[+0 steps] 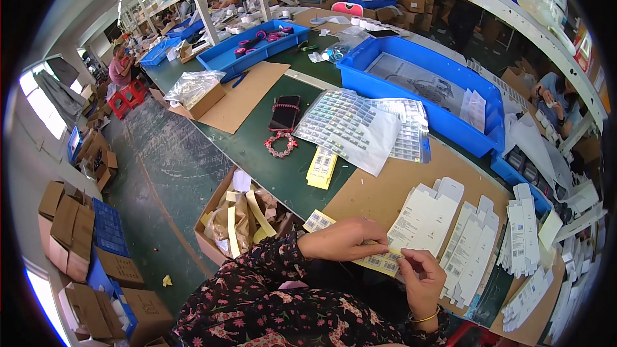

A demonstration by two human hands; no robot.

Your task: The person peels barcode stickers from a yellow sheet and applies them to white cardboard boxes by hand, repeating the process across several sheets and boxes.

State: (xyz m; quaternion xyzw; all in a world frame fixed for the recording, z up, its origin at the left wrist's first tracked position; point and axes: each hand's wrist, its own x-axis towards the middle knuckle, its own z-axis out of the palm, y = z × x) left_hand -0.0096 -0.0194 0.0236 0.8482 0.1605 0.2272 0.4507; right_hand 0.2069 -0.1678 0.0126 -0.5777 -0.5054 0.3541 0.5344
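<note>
We see the left hand (350,240) come in from the lower left, forearm slanting up, palm down, with the hand pointing to the right. Its fingers are drawn together at the tips over the strip's upper edge; we cannot tell what lies between them. The right hand (421,277) rises from the lower right, wrist bent, a yellow bangle (425,317) around it, its thumb and forefinger pinching the right end of the yellow label strip (378,262). We find that strip at the near edge of the surface (292,183), partly hidden under the left hand, just left of the flattened white boxes (424,215). Its long axis slopes from upper left to lower right, its right end pointing at the right hand.
</note>
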